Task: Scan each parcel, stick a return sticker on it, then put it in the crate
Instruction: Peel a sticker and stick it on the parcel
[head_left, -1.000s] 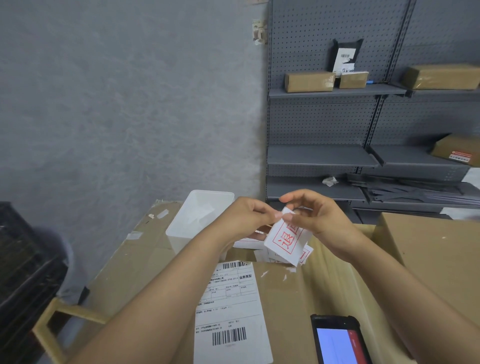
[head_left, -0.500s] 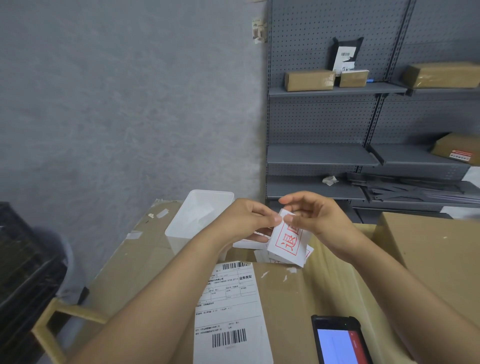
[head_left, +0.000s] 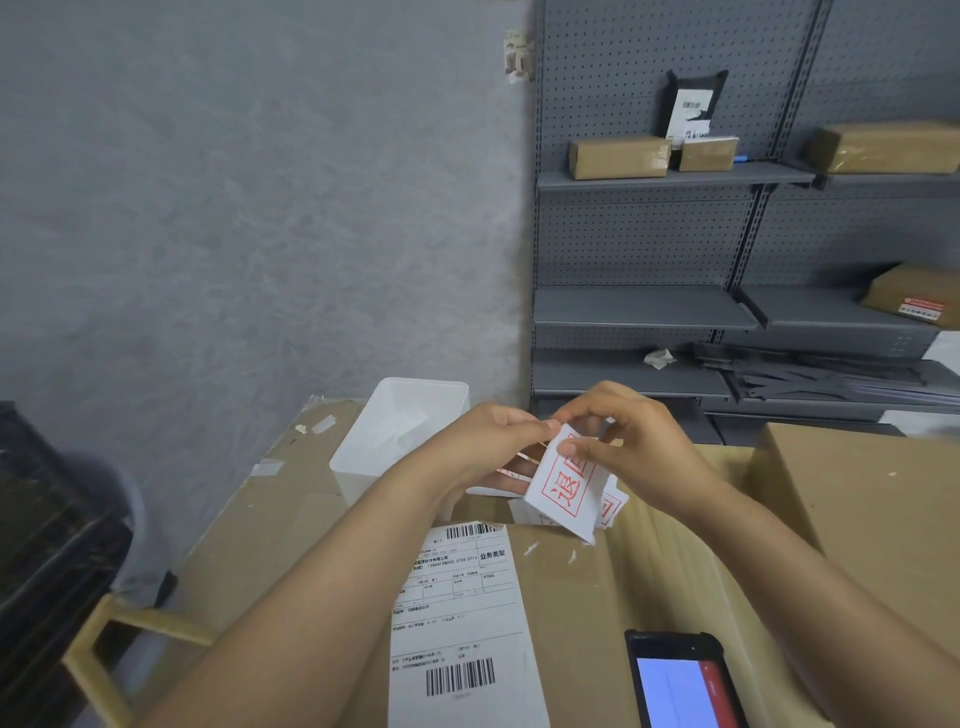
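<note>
now both hands pinch the return sticker.

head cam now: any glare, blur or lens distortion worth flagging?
Head view: soft, even light, no hard shadows; wide-angle bend shows in the leaning shelf uprights; scanner screen is blown out, unreadable; sticker sheet between left hand and right hand is sharp; shipping label small print is too soft to read.
</note>
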